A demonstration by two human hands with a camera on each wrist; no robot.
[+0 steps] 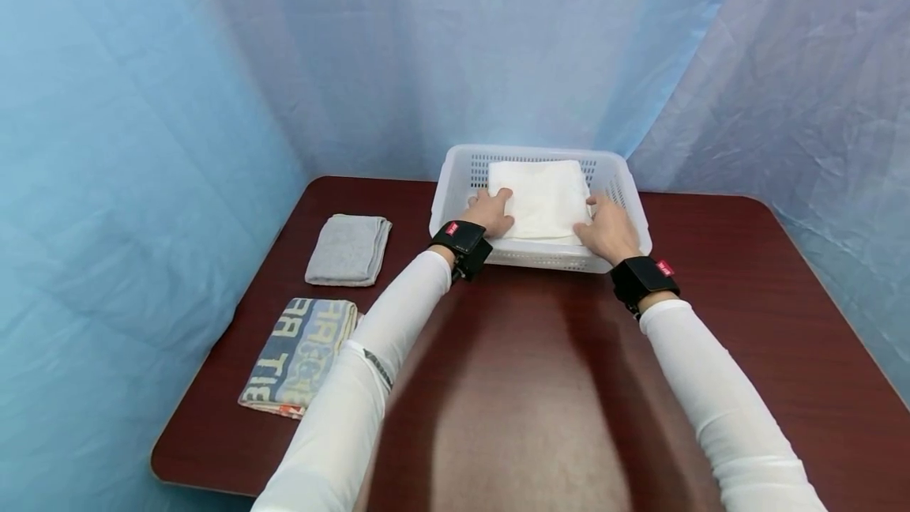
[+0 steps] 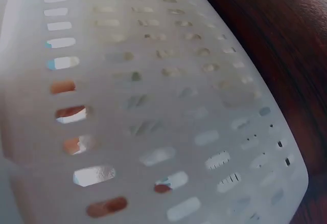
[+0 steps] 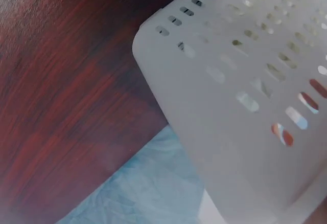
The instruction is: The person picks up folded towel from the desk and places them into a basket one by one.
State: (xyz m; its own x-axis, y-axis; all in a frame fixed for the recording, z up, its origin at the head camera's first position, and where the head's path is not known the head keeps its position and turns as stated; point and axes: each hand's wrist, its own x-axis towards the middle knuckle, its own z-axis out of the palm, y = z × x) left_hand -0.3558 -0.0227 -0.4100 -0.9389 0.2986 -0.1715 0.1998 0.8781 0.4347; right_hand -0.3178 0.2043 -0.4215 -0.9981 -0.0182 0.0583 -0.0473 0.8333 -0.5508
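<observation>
White towel (image 1: 543, 196), folded flat, lies inside the white plastic basket (image 1: 535, 257), nr the back of the worktop (image 1: 526, 385); L hand (image 1: 489, 213) is over the basket's near L side, fingers apart, thumb & forefinger at the towel's L edge; R hand (image 1: 608, 231) is at the towel's R edge, thumb & fingers spread apart, just beside the cloth; can't tell exactly how much either hand touches; both wrists have black straps w/ red tags, arms in white sleeves (image 1: 718, 385); to the basket's L, well apart, a folded grey towel (image 1: 347, 251); nearer the person, a folded patterned towel (image 1: 302, 350), blue-grey w/ yellowish letters, partly hidden by the L sleeve; pale blue curtains (image 1: 498, 46) hang behind & at the sides; both wrist cams show the basket's slotted wall close up, w/ dark red-brown worktop alongside.
</observation>
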